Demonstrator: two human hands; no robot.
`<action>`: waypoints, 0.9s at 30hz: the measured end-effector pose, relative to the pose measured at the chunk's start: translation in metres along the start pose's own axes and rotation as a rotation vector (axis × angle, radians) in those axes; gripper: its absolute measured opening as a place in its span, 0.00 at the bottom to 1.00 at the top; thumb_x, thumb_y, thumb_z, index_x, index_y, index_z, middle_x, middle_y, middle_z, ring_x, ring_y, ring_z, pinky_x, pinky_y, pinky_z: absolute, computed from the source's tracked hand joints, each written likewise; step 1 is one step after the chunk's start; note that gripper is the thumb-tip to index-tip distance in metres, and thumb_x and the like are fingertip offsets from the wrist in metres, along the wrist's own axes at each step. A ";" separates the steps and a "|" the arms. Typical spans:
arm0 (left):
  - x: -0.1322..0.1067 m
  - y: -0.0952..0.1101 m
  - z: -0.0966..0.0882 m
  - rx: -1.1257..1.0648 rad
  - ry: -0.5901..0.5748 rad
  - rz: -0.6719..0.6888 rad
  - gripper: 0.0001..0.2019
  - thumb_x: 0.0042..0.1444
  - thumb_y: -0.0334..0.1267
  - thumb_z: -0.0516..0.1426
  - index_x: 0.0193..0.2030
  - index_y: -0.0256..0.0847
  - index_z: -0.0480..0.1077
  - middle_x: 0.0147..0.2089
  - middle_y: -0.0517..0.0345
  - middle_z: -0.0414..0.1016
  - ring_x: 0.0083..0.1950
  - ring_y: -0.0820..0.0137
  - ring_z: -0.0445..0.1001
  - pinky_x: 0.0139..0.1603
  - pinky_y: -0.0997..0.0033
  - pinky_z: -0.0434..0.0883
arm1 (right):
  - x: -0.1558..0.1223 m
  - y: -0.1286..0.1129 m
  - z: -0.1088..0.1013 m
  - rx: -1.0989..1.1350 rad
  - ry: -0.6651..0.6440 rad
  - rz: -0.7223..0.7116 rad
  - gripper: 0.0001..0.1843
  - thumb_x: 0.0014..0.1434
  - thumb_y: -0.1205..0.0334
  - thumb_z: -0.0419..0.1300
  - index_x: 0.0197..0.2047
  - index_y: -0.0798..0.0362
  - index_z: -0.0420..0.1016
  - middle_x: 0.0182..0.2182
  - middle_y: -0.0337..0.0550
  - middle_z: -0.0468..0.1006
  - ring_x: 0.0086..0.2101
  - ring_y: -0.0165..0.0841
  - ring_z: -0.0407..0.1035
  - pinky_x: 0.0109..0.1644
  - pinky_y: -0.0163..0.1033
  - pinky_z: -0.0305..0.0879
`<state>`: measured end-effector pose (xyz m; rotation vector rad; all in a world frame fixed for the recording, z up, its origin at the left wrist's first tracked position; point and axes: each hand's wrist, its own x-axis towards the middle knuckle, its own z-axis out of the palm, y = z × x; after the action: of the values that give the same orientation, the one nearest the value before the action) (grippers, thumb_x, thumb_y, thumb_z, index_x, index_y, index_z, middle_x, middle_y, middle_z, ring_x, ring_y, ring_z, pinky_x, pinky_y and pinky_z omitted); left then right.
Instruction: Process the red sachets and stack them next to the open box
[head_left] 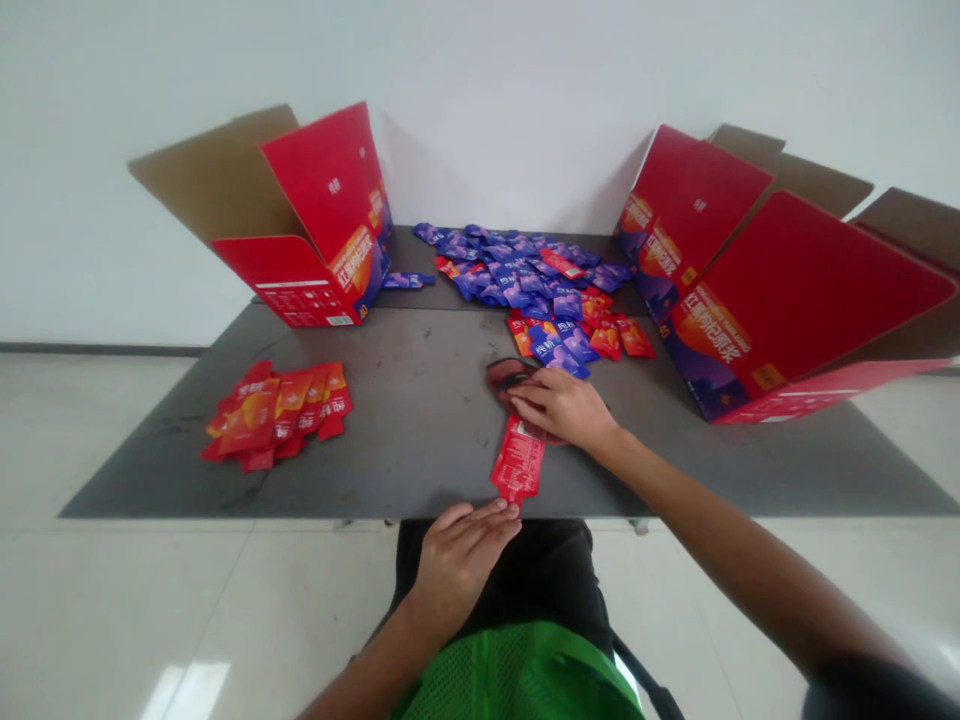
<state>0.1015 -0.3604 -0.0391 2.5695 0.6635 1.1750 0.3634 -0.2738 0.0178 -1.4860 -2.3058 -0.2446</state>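
My right hand [561,405] lies flat, fingers stretched out, on a red sachet [518,462] and a dark red one [506,378] on the grey table [420,420]. At the table's near edge my left hand [463,555] rests open, its fingertips touching the lower end of the red sachet. A pile of blue and red sachets [525,275] lies just beyond my right hand. A stack of red and orange sachets [276,412] sits at the left of the table.
An open red carton [315,230] stands at the back left. Two more open red cartons [787,300] lie tilted at the right. A white wall rises behind the table and a pale tiled floor surrounds it.
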 end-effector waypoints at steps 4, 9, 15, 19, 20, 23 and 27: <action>0.001 0.002 0.000 -0.002 0.002 -0.021 0.14 0.75 0.31 0.49 0.50 0.41 0.78 0.51 0.57 0.85 0.53 0.68 0.83 0.52 0.66 0.73 | -0.002 -0.011 -0.021 0.025 0.082 0.041 0.16 0.72 0.53 0.56 0.55 0.44 0.82 0.41 0.45 0.80 0.43 0.36 0.73 0.46 0.40 0.69; 0.000 0.000 0.001 -0.001 -0.002 -0.027 0.13 0.74 0.31 0.51 0.49 0.41 0.78 0.48 0.58 0.86 0.50 0.69 0.84 0.52 0.67 0.72 | -0.038 -0.072 -0.017 0.205 0.010 -0.195 0.13 0.70 0.53 0.58 0.52 0.43 0.83 0.40 0.42 0.80 0.39 0.34 0.72 0.43 0.39 0.69; 0.001 -0.001 -0.001 -0.021 -0.018 -0.003 0.15 0.75 0.31 0.49 0.50 0.40 0.78 0.52 0.57 0.84 0.54 0.70 0.83 0.52 0.67 0.71 | -0.016 -0.018 0.005 0.066 0.005 -0.032 0.14 0.71 0.53 0.58 0.49 0.44 0.84 0.38 0.43 0.80 0.39 0.33 0.73 0.41 0.37 0.67; 0.002 0.000 0.000 -0.015 0.004 -0.013 0.14 0.75 0.31 0.49 0.49 0.41 0.77 0.51 0.58 0.85 0.53 0.69 0.83 0.51 0.68 0.71 | 0.002 0.008 -0.012 -0.047 0.047 0.041 0.14 0.71 0.54 0.58 0.51 0.46 0.84 0.39 0.45 0.80 0.41 0.35 0.72 0.43 0.39 0.67; 0.002 0.000 0.000 -0.014 0.009 -0.015 0.14 0.75 0.31 0.49 0.50 0.41 0.77 0.51 0.58 0.85 0.53 0.69 0.83 0.51 0.68 0.71 | 0.000 0.001 -0.017 -0.027 0.070 0.047 0.15 0.71 0.54 0.58 0.53 0.45 0.83 0.40 0.45 0.80 0.42 0.36 0.72 0.45 0.39 0.68; 0.000 -0.001 0.001 -0.015 0.015 -0.011 0.13 0.75 0.30 0.50 0.51 0.41 0.77 0.51 0.58 0.85 0.53 0.70 0.83 0.52 0.68 0.71 | -0.019 -0.039 -0.021 0.081 0.087 -0.057 0.15 0.71 0.55 0.59 0.55 0.44 0.82 0.41 0.43 0.80 0.42 0.34 0.72 0.47 0.39 0.69; -0.002 -0.002 0.001 -0.016 -0.006 -0.015 0.13 0.74 0.30 0.51 0.52 0.41 0.77 0.50 0.58 0.85 0.52 0.70 0.83 0.55 0.68 0.70 | -0.040 -0.067 -0.006 0.213 0.007 -0.205 0.13 0.70 0.55 0.59 0.52 0.44 0.83 0.39 0.41 0.80 0.39 0.32 0.73 0.44 0.37 0.70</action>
<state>0.1010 -0.3594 -0.0420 2.5493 0.6676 1.1624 0.3192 -0.3374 0.0114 -1.1466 -2.3952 -0.0562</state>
